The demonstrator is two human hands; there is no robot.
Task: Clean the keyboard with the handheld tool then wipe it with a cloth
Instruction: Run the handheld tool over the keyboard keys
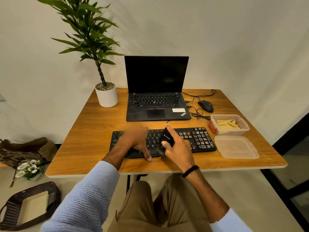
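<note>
Laptop [157, 113]: ThinkPad | right hand [180, 149] grips tool [165, 139] | left hand [135, 139] on keyboard [198, 138]

The counter [93, 148] is covered with a wood-grain surface, smooth and with a soft sheen. The keyboard [200, 139] is made of black matt plastic. The handheld tool [167, 138] is made of black plastic that is slightly glossy, and dark bristles are fitted at its lower end. The container [244, 129] and the lid [235, 147] are formed from cloudy, half-transparent plastic. The cloth [225, 123] is seen as soft yellow fabric. The laptop [155, 114] is finished in matt black. The pot [107, 97] is white and smooth, topped with rough pebbles. The sleeve [90, 195] is knitted in fine ribs.
</note>
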